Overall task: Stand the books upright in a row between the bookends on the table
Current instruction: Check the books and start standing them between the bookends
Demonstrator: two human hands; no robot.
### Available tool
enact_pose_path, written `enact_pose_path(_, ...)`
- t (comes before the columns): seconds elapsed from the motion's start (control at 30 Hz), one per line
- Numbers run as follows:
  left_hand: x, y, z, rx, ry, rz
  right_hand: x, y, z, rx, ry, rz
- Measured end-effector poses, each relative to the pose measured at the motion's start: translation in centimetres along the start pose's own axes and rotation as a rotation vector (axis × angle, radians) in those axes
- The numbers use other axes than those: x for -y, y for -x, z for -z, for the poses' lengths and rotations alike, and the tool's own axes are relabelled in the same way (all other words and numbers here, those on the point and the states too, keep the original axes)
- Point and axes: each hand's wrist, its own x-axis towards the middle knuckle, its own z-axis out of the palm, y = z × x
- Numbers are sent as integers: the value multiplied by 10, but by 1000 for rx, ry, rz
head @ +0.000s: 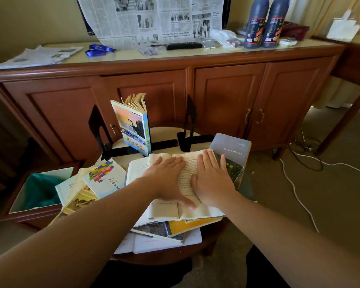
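a: the open book (175, 183) is the biggest thing in reach. it lies face up on top of the heap on the round table (166, 257), just in front of the bookends, pages spread.

b: both hands are on it?

a: yes. the left hand (166, 179) is flat on the left page, the right hand (212, 181) flat on the right page, fingers straight, pressing and gripping nothing.

b: how will it handle?

a: a paperback, i'd judge: light, floppy, covers that bend. close it first, then pinch it by the spine edge so the pages don't fan.

b: like the standing one?

a: right, the blue book (133, 127) stands upright between the left bookend (98, 125) and the right bookend (189, 121), well apart from both and tilted, its top pages splayed. soft books will slump unless packed close.

b: the rest?

a: the grey book (231, 148) leans at the heap's right edge, looks thicker and stiffer. smaller thin ones lie left, such as the white booklet (106, 179); how many are underneath i can't tell.
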Motion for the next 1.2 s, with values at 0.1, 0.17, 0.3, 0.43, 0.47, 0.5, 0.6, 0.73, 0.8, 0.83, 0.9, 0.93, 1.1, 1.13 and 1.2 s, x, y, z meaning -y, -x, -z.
enact_pose_path(0.1, -1, -1, 1, -6, -5, -3, -10, 29, -11, -28, 9, 47)
enact_pose_path(0.17, -2, -1, 1, -15, -4, 1, -13, 47, -18, -73, 25, 78)
enact_pose_path(0.3, -2, -1, 1, -25, -2, 7, -12, 65, -20, -57, 48, 87)
enact_pose_path(0.43, -4, 1, 2, -26, -5, 6, -11, 54, -3, -7, 74, 225)
enact_pose_path(0.47, -4, 1, 2, -24, -6, 4, -11, 47, 2, 7, 67, 247)
enact_pose_path(0.5, -3, 0, 1, -21, -7, 3, -13, 38, 5, 32, 53, 249)
enact_pose_path(0.6, -2, 0, 1, -17, -8, -1, -16, 6, 11, 55, 8, 210)
enact_pose_path(0.73, 0, -2, 0, -18, -9, -5, -14, -33, 12, 49, -84, 125)
enact_pose_path(0.8, 1, -3, -1, -21, 4, -3, -13, -46, 12, 53, -113, 72)
enact_pose_path(0.83, 1, -3, -1, -22, 12, 0, -12, -50, 12, 49, -109, 51)
enact_pose_path(0.9, 1, -3, -3, -24, 25, 3, -9, -51, 12, 46, -72, 19)
enact_pose_path(0.93, 1, -3, -3, -25, 28, 3, -7, -49, 11, 42, -52, 4)
enact_pose_path(1.1, 0, -2, -4, -20, 43, 6, -5, -16, -3, -25, -5, -16)
enact_pose_path(1.13, 0, -1, -4, -20, 50, 8, -7, -6, -6, -31, -1, 4)
enact_pose_path(1.2, 0, -1, -4, -29, 67, 10, -12, 16, -11, -35, 23, 35)
